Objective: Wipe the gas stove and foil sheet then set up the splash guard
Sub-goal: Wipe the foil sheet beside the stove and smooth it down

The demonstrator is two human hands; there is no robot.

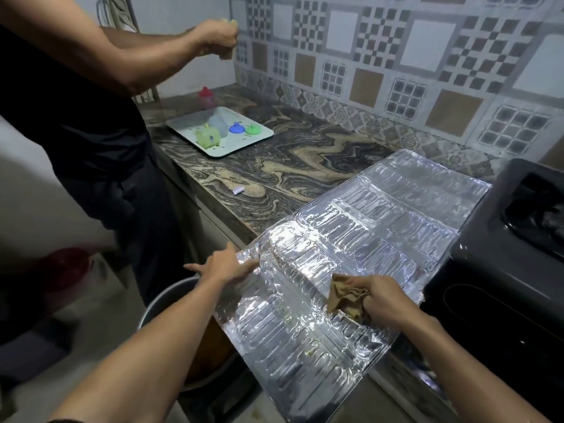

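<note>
A shiny embossed foil sheet (360, 248) lies flat across the marbled counter, its near end hanging over the counter's front edge. My left hand (224, 265) rests flat with straight fingers on the sheet's left corner. My right hand (378, 296) grips a crumpled brown cloth (341, 296) and presses it on the foil near the sheet's right side. The black gas stove (500, 270) stands at the right, touching the foil's right edge.
Another person in dark clothes stands at the left, one hand (219, 35) raised at the tiled wall holding something. A pale tray (244, 141) with small coloured plastic pieces sits on the counter behind. A metal pot (164, 303) and a red bucket (65, 265) stand on the floor.
</note>
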